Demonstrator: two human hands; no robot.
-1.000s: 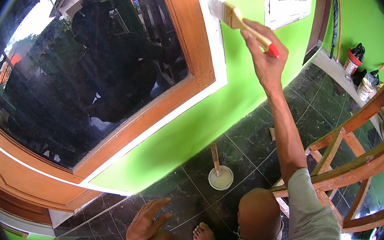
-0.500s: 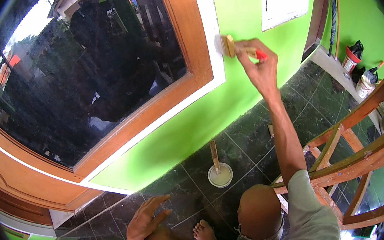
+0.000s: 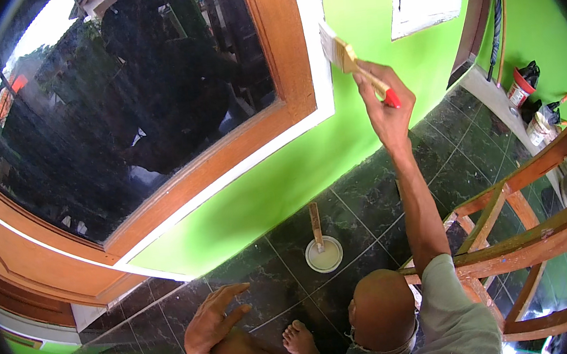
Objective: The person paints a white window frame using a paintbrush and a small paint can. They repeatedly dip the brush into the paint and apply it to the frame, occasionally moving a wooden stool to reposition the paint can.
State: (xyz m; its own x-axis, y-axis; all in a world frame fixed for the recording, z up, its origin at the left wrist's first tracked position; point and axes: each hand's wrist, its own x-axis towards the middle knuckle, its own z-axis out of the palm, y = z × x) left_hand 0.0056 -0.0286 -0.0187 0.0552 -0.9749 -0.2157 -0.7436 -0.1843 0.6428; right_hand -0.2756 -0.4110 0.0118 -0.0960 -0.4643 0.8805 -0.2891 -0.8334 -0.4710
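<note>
A paintbrush point(image 3: 342, 51) with pale bristles and a red-tipped wooden handle is gripped by my right hand point(image 3: 389, 102). Its bristle tip meets the white border strip point(image 3: 318, 57) that runs between the brown wooden window frame point(image 3: 283, 54) and the bright green wall point(image 3: 356, 6). Over my bent knee rests my left hand point(image 3: 209, 331), fingers stretched out and holding nothing. On the dark floor below the wall stands a round tub of white paint point(image 3: 325, 257). A second brush point(image 3: 316, 225) leans in that tub, handle up.
To my right an orange-brown wooden ladder-like frame point(image 3: 529, 245) stands close by my arm. A red pot with a black bag point(image 3: 522, 86) and a white bucket point(image 3: 541, 126) are by the far wall, near a folded umbrella point(image 3: 496, 34). Dark tiles point(image 3: 286, 272) cover the floor.
The paintbrush has tilted, its bristles pointing further up along the white strip, and its handle has swung downward. My left hand has stayed at the knee.
</note>
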